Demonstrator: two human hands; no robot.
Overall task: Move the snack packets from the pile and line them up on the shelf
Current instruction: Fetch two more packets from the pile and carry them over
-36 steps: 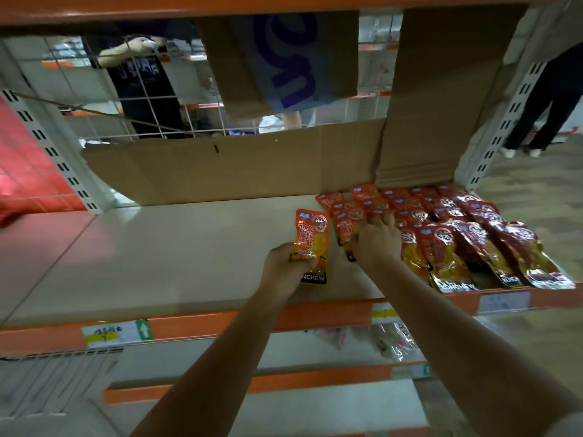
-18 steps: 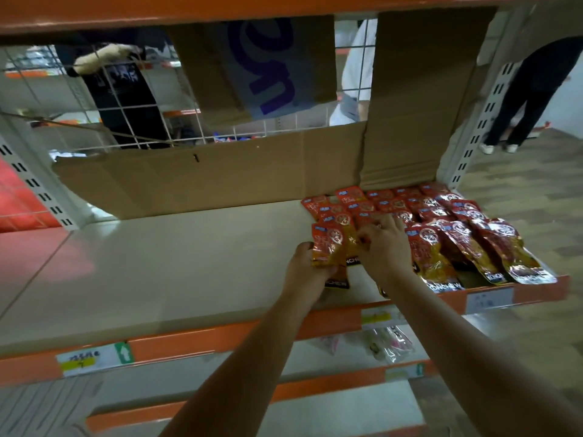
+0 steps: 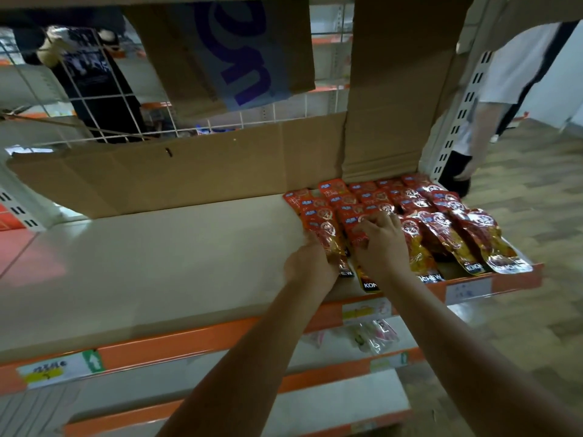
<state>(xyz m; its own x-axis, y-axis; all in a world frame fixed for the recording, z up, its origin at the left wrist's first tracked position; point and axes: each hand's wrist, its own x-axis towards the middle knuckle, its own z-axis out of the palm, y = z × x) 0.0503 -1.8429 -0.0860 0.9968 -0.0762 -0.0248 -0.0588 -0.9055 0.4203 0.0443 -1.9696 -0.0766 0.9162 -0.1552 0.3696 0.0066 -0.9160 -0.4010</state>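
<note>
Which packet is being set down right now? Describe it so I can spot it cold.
Look at the beige shelf with the orange front rail; red snack packets fill its right end. The packet in question is the leftmost at the front, under the left hand. Only bare shelf lies to its left.

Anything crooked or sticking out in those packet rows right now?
Yes. One packet between the left hand and right hand pokes past the shelf's front edge, lower than its neighbours. Other rows look even.

We read "KONCHEW" on the snack packets (image 3: 448, 238), partly hidden, handwriting on the shelf-edge price label (image 3: 47, 370) too blurred
</note>
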